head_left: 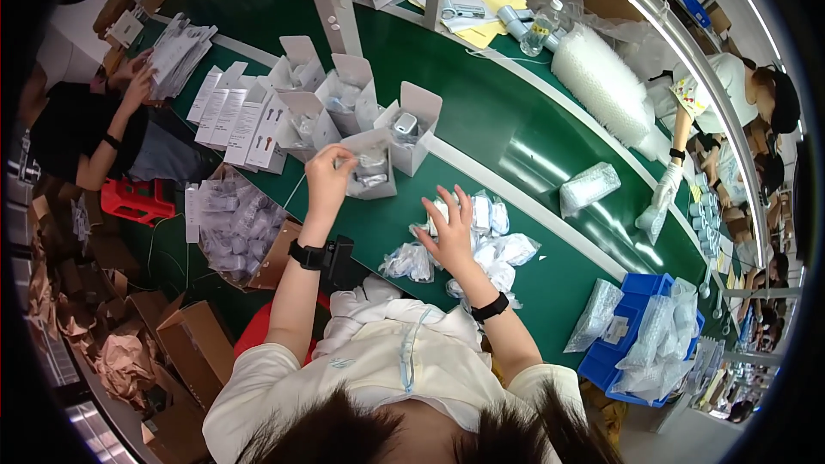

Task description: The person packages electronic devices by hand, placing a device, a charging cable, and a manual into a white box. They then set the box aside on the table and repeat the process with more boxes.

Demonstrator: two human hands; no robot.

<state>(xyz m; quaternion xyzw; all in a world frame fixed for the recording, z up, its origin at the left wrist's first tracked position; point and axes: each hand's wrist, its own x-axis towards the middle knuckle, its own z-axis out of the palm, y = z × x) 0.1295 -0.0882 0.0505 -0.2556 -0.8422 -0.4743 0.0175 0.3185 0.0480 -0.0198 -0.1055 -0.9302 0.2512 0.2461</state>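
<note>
My left hand (329, 179) is at the left edge of an open white box (375, 188), its fingers pinched on the upright flap. Clear-bagged parts show inside that box. My right hand (450, 230) hovers open, fingers spread, over a pile of small clear bags (503, 253) with white and pale blue parts; nothing shows in its grip. Behind the left hand stand several more open white boxes (348, 94). One of them, the right-hand box (418, 150), holds a grey rounded device (406, 125).
Closed white boxes (232, 120) stand to the left, above a carton of bagged parts (236, 223). A blue bin (632, 322) with bubble-wrap pouches is at right. On the green conveyor lies a bubble-wrapped pack (589, 188). Co-workers sit at far left and right.
</note>
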